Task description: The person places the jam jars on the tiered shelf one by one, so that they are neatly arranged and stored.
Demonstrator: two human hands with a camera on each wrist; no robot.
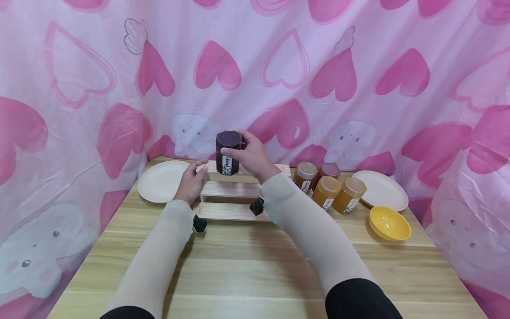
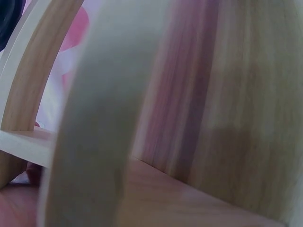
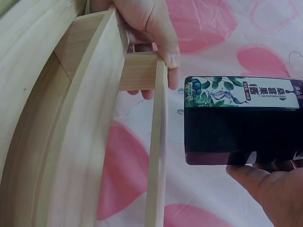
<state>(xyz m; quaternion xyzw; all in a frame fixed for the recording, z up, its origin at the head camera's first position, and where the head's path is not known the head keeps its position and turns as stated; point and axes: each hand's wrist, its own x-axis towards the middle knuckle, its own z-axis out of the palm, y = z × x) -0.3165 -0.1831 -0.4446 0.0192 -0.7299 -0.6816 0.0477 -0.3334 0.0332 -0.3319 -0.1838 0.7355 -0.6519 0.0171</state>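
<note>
Dark jar held above the wooden rack, gripped by the right hand.
Left hand curled on the rack's left end, thumb over its top rail. Bare counter in front of the rack; four amber jars right of it.

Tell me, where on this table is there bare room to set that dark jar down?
The widest bare patch is the near half of the table, in front of the stepped wooden rack between the sleeves. The white plate at the left holds nothing. The right side is crowded: four jars, another white plate and a yellow bowl. The right hand holds the dark jar above the rack.
</note>
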